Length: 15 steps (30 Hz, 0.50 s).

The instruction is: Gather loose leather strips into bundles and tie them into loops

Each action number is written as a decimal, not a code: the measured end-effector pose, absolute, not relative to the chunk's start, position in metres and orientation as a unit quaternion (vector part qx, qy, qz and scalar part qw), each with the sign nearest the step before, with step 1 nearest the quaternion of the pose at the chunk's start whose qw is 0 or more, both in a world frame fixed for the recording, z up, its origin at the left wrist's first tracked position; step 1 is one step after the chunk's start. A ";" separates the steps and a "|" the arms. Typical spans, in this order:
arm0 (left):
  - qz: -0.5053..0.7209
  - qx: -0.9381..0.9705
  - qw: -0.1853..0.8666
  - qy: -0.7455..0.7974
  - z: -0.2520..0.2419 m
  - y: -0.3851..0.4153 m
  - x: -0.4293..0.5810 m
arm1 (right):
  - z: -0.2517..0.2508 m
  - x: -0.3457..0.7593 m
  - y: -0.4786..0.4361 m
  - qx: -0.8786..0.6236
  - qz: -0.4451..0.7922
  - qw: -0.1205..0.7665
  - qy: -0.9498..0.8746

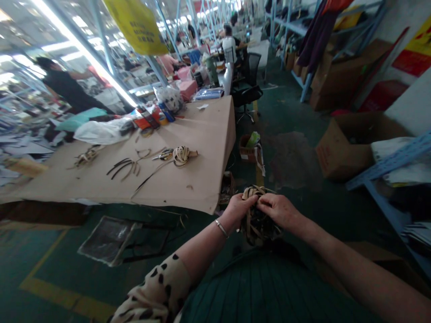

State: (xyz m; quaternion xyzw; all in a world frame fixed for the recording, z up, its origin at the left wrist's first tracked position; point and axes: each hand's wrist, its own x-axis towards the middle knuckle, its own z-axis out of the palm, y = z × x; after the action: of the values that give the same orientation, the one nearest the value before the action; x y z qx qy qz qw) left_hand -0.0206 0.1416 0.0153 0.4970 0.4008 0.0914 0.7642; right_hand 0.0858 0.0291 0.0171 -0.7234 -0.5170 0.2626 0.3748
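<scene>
In front of my body I hold a loose bundle of tan and black strips (251, 226). My left hand (238, 207) is closed on its upper left side, thumb pressed toward the middle. Close beside it, my right hand (278, 208) pinches the strips at the upper right. The fingertips nearly meet, and the bundle hangs below them. On the table lie a wound roll of tan strip (182, 155), a pair of scissors (164, 154) touching or near it, and several short dark and tan strip pieces (123, 168). Another tangle of strips (87, 157) rests farther left.
The brown-covered table (202, 188) stands ahead to the left. A stool (107, 240) is under its front edge. Cardboard boxes (350, 146) and blue shelving (387, 193) line the right side. An office chair (249, 85) and a seated person (230, 49) are farther ahead.
</scene>
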 end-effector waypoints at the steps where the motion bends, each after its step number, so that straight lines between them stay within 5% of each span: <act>1: 0.085 0.485 0.771 0.404 0.010 0.145 -0.023 | 0.025 0.079 0.030 -0.716 0.229 0.333 -0.569; 7: 0.039 0.414 0.805 0.423 -0.013 0.175 -0.043 | 0.065 0.037 0.014 -0.612 0.220 0.238 -0.721; 15: -0.090 0.370 0.841 0.385 -0.016 0.211 -0.059 | 0.060 0.083 -0.120 -0.849 0.275 0.326 -0.313</act>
State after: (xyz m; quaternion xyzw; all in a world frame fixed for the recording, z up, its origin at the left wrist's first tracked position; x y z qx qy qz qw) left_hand -0.0593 0.2113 -0.0163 0.3698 0.3853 -0.0899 0.8406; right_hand 0.0830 -0.1196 0.0596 -0.8488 -0.3131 0.2747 0.3258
